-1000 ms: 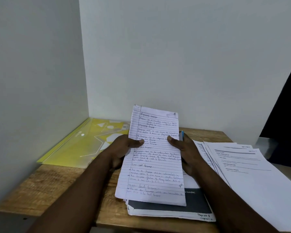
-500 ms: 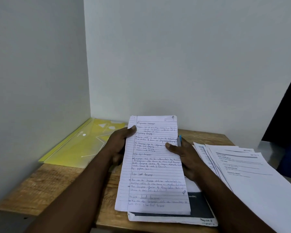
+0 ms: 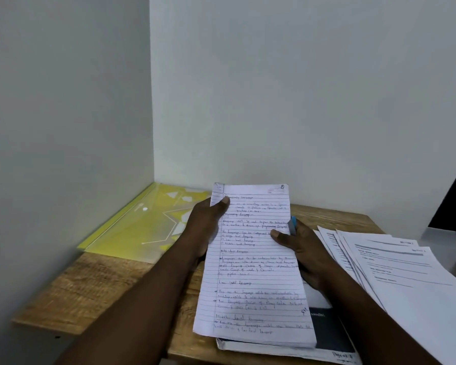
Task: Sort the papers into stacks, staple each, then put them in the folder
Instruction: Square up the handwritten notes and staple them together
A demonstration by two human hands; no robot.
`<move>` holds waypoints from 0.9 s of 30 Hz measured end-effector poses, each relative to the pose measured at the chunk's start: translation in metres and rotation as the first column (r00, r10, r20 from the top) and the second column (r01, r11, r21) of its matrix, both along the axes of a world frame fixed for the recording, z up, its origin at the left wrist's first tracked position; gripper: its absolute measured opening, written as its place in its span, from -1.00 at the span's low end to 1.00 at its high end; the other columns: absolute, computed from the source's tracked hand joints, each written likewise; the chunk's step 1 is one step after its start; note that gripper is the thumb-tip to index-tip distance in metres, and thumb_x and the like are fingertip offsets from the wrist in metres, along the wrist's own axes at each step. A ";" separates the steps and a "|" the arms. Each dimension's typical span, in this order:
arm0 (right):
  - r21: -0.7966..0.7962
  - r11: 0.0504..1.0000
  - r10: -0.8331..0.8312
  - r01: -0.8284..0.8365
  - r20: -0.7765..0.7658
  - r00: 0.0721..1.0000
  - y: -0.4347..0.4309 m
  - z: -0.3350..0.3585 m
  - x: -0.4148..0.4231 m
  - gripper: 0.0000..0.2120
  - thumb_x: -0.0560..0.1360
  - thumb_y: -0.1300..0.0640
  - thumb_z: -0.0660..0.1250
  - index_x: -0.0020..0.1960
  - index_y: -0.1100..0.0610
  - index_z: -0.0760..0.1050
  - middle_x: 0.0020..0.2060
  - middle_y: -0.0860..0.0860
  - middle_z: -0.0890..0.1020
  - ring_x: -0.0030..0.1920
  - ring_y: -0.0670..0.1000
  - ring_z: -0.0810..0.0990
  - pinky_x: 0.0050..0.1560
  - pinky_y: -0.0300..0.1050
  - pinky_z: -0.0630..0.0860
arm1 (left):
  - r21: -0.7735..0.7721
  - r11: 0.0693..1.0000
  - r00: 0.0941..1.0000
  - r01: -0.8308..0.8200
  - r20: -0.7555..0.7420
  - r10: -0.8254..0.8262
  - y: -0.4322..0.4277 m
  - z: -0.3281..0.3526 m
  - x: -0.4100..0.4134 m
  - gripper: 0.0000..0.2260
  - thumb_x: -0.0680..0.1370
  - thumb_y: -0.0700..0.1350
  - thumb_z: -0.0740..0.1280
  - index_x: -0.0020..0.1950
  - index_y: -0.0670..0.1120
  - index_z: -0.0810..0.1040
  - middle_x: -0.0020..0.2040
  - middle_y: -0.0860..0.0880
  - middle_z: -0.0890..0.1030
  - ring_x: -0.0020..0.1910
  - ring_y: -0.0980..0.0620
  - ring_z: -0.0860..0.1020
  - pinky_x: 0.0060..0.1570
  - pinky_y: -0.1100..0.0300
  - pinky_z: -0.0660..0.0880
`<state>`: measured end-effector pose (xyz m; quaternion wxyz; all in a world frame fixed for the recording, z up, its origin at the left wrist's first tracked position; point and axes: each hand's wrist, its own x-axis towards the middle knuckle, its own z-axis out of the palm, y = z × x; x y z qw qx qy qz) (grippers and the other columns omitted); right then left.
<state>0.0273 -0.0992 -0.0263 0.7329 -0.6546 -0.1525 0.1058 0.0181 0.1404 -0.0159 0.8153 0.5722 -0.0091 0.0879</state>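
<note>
Over the table [image 3: 90, 285], my left hand [image 3: 204, 227] grips the left edge of the lined stack [image 3: 256, 275] near its top, thumb across the page. My right hand [image 3: 304, 255] pinches the right edge, thumb on the writing, a blue thing [image 3: 293, 223] just behind it. The stack's near end rests on a pile [image 3: 332, 335], between the yellow folder [image 3: 132, 233] at left and fanned printouts [image 3: 411, 280] at right.

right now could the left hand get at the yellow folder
Probably yes. The yellow folder lies flat just left of the left hand, with nothing on it or between them. The hand grips the handwritten sheets, though, so it must let go first.
</note>
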 end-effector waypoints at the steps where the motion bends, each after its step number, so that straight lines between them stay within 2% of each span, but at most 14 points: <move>1: -0.001 1.000 0.000 0.000 0.001 1.000 0.001 0.000 0.000 -0.62 0.63 0.28 0.38 0.43 0.15 0.50 0.28 0.12 0.69 0.27 0.22 0.68 0.35 0.36 0.54 | -0.012 1.000 1.000 -0.005 0.008 0.005 0.000 -0.001 0.001 -0.77 0.72 -0.13 0.31 0.30 -0.19 0.63 0.19 -0.20 0.73 0.14 -0.20 0.72 0.03 -0.04 0.69; 4: -0.003 1.000 0.004 -0.004 0.004 1.000 0.001 0.001 -0.001 -0.62 0.62 0.29 0.38 0.42 0.15 0.50 0.27 0.11 0.70 0.26 0.21 0.69 0.34 0.35 0.55 | -0.041 0.999 0.999 -0.016 0.029 0.017 0.000 -0.002 0.003 -0.79 0.71 -0.18 0.32 0.29 -0.22 0.63 0.18 -0.22 0.73 0.18 -0.25 0.71 0.16 -0.14 0.64; 10: -0.007 1.000 -0.007 0.007 0.007 1.000 0.002 0.002 -0.001 -0.63 0.62 0.31 0.37 0.42 0.16 0.51 0.26 0.11 0.70 0.25 0.21 0.70 0.33 0.36 0.56 | -0.047 0.999 0.997 -0.016 0.070 0.019 0.000 -0.003 0.005 -0.81 0.70 -0.21 0.33 0.26 -0.23 0.65 0.17 -0.22 0.73 0.17 -0.22 0.71 0.17 -0.13 0.63; 13: -0.006 1.000 -0.014 0.014 0.005 1.000 0.001 0.001 -0.002 -0.63 0.62 0.32 0.36 0.41 0.16 0.51 0.26 0.11 0.70 0.24 0.21 0.70 0.32 0.35 0.56 | -0.049 0.999 0.996 -0.015 0.085 0.019 0.000 -0.002 0.004 -0.82 0.68 -0.23 0.34 0.24 -0.22 0.65 0.15 -0.19 0.74 0.15 -0.19 0.72 0.11 -0.06 0.65; 20: 0.004 1.000 -0.010 0.011 -0.007 1.000 0.003 0.003 -0.004 -0.64 0.62 0.36 0.33 0.40 0.17 0.52 0.25 0.13 0.71 0.24 0.24 0.70 0.33 0.37 0.54 | -0.005 0.997 0.993 -0.074 0.092 0.074 -0.002 -0.004 0.007 -0.85 0.64 -0.29 0.40 0.19 -0.22 0.68 0.11 -0.19 0.75 0.14 -0.20 0.73 0.21 -0.10 0.63; 24: 0.016 1.000 -0.012 0.012 -0.013 1.000 0.004 0.004 -0.005 -0.64 0.63 0.34 0.33 0.41 0.18 0.52 0.26 0.13 0.70 0.25 0.23 0.69 0.34 0.35 0.54 | -0.027 0.997 0.992 -0.071 0.098 0.073 -0.003 -0.004 0.007 -0.83 0.63 -0.31 0.39 0.22 -0.26 0.67 0.14 -0.21 0.74 0.18 -0.24 0.71 0.25 -0.14 0.61; 27: 0.011 1.000 -0.019 0.019 -0.005 1.000 0.004 0.003 -0.004 -0.65 0.63 0.32 0.34 0.40 0.19 0.52 0.26 0.12 0.71 0.25 0.21 0.70 0.35 0.34 0.54 | -0.069 0.996 0.994 -0.059 0.083 0.064 -0.003 -0.003 0.006 -0.82 0.65 -0.25 0.39 0.23 -0.27 0.67 0.15 -0.21 0.74 0.19 -0.23 0.70 0.28 -0.18 0.60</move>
